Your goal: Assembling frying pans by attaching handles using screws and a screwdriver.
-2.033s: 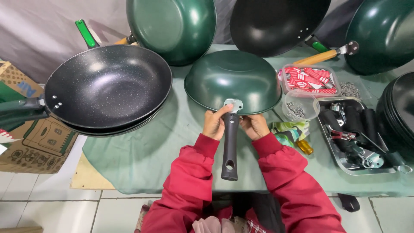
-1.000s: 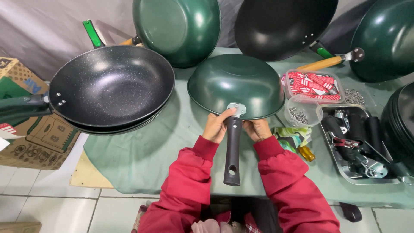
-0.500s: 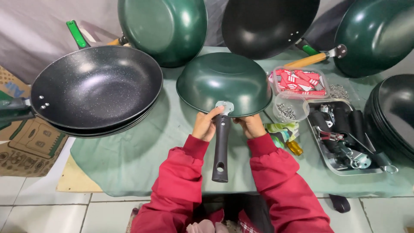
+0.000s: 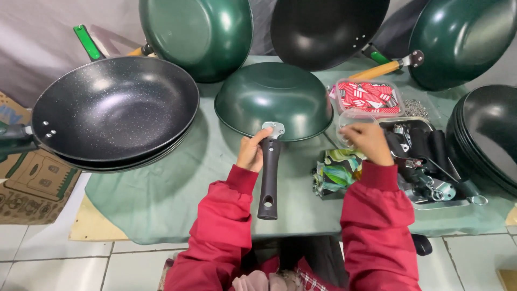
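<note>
I see the dark green round metal wok (image 4: pixel 273 99) lying upside down at the centre of the frame, on the pale green cloth that covers the tabletop (image 4: pixel 161 199). Its black plastic handle (image 4: pixel 269 178) points down the frame toward me, joined to the rim by a small silver metal bracket (image 4: pixel 273 129).

My left hand (image 4: pixel 252 152) rests against the upper end of the handle, just below the bracket, its grip curled against the side; I cannot tell whether it fully closes round the handle. My right hand (image 4: pixel 368 143) is right of centre at a small clear plastic cup (image 4: pixel 353 125), fingers bent over its rim; whether that grip pinches anything I cannot tell.

I judge the wok stiff and fairly heavy toward the bowl, and its glossy domed back looks slippery, so the handle near the bracket is the place to take hold, with a second hand under the rim if it must be lifted. The handle may not yet be firmly fixed; I would not trust it alone.

A clear plastic box of red packets (image 4: pixel 368 97) sits just above the cup, a metal tray of black handles and hardware (image 4: pixel 425 161) to the right, and a stack of black speckled pans (image 4: pixel 116 108) at the left.
</note>
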